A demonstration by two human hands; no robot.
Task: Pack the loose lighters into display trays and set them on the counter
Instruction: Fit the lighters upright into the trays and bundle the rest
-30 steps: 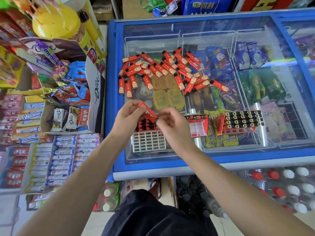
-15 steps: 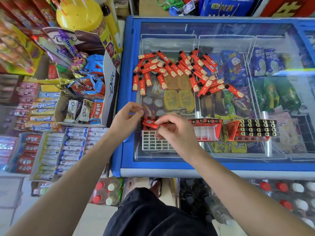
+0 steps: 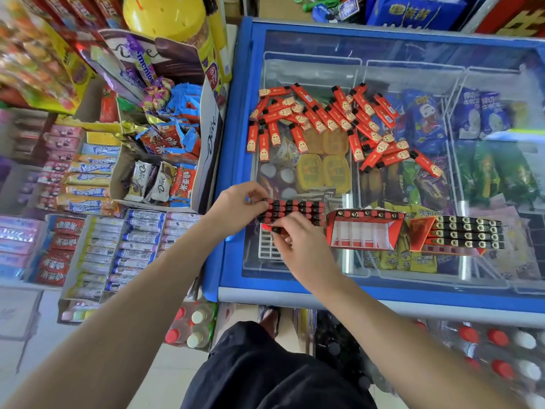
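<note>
L hand (image 3: 236, 206) pinches tray (image 3: 292, 212) edge; R hand (image 3: 298, 243) grips a red lighter (image 3: 272, 229). "Dove" box (image 3: 211, 137), "mentos" pack (image 3: 144, 67) beside freezer worktop (image 3: 233, 160).

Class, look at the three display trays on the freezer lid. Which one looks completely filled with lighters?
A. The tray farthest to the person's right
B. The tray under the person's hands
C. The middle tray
A: the right tray shows full rows of lighter tops, while the middle tray has one row and the left tray shows empty grid cells.

"Dove" on white carton side (image 3: 213, 134) and chocolate wrappers (image 3: 164, 184); "mentos" on purple display card (image 3: 144, 66). Lighter print unreadable.
</note>
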